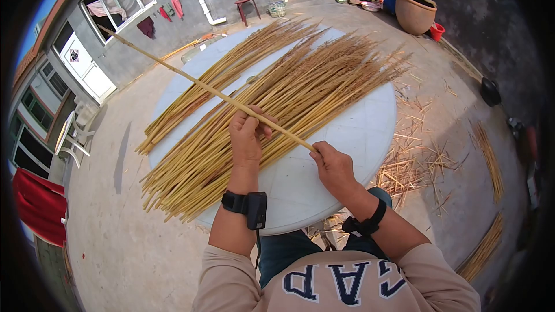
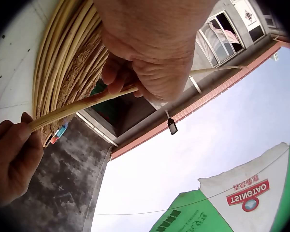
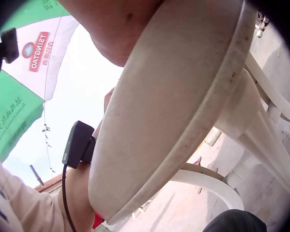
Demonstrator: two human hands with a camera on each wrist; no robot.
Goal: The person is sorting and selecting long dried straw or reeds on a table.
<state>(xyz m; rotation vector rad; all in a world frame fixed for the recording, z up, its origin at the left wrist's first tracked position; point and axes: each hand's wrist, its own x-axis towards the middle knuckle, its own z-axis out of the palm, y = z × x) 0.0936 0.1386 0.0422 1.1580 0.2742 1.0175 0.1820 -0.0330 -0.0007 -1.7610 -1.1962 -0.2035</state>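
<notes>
The left hand (image 1: 247,133) grips a long stalk (image 1: 202,85) partway along, which stretches well beyond that hand, while the right hand (image 1: 336,169) pinches its near end.

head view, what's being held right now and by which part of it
A single long stalk: the right hand pinches its thicker end, and the left hand holds it partway along, nearer that end than the thin tip.

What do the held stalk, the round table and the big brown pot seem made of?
The stalk looks like dried plant stem, dull yellow with brownish patches. The table looks like plastic: smooth, dull white, with a moulded-looking edge. The pot is probably fired clay, judging by its earthy brown colour; glazing unclear.
</notes>
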